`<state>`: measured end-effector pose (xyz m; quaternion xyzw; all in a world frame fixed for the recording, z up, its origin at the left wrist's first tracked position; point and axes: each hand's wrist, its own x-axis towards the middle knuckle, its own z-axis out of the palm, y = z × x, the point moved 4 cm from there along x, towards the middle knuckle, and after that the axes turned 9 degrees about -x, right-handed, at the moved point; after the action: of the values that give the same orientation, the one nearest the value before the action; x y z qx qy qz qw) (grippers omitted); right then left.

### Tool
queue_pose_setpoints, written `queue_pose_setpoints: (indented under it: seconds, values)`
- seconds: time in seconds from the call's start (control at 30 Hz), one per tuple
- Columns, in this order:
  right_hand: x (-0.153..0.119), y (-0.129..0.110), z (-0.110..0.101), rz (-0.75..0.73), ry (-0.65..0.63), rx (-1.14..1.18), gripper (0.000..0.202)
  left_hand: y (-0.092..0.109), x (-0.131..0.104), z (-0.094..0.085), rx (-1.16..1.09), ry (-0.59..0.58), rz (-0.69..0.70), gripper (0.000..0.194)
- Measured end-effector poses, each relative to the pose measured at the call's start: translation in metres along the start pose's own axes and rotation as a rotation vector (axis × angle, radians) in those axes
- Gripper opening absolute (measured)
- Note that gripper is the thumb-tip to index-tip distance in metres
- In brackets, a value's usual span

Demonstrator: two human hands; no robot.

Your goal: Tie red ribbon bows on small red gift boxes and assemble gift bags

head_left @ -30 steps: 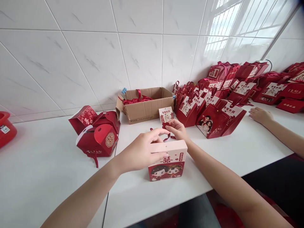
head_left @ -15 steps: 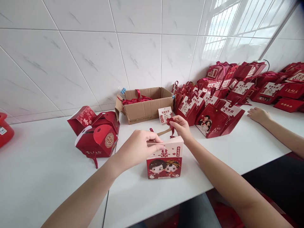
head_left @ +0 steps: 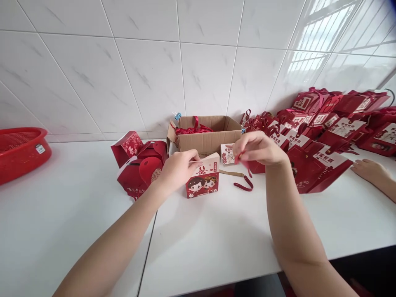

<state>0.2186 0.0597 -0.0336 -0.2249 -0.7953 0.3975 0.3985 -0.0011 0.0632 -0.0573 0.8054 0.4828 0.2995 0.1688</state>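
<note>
My left hand (head_left: 181,167) pinches the top edge of a small red and white box (head_left: 203,181) printed with two cartoon faces, which stands upright on the white table (head_left: 198,243). Raised over the tabletop, my right hand (head_left: 258,149) has its fingers closed on a thin red ribbon (head_left: 239,158), blurred by motion. Below that hand a dark red strap (head_left: 244,185) lies curved on the table, beside a tan strip (head_left: 230,172). Behind it is a white printed card (head_left: 227,154), partly covered by my right hand.
An open cardboard box (head_left: 201,142) with red ribbon inside stands by the tiled wall. Red gift boxes (head_left: 139,165) sit left of it. Many red bags (head_left: 309,165) crowd the right, near another person's hand (head_left: 371,171). A red basket (head_left: 24,152) is far left.
The view has turned left. My right hand has moved up and right, away from the small box, with the ribbon. My left hand and the box have shifted back toward the wall.
</note>
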Motion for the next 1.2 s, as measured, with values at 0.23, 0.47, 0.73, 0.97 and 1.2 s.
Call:
queue_pose_setpoints:
  seconds: [0.23, 0.47, 0.73, 0.97, 1.2]
  values:
    - [0.017, 0.027, 0.044, 0.205, -0.333, -0.196, 0.016, 0.001, 0.0, -0.002, 0.047, -0.021, -0.018, 0.012]
    - [0.02, 0.032, 0.047, 0.217, -0.333, -0.328, 0.014, -0.005, -0.003, -0.004, -0.053, -0.096, -0.091, 0.019]
    - [0.02, 0.016, 0.04, 0.125, -0.051, -0.647, 0.013, -0.005, -0.001, 0.0, -0.128, -0.084, -0.103, 0.029]
    - [0.031, 0.019, 0.059, 0.039, 0.055, -0.828, 0.017, -0.001, -0.004, 0.0, -0.171, -0.113, -0.108, 0.033]
    - [0.029, 0.02, 0.055, 0.017, 0.036, -0.768, 0.014, 0.001, -0.004, -0.002, -0.163, -0.118, -0.085, 0.032]
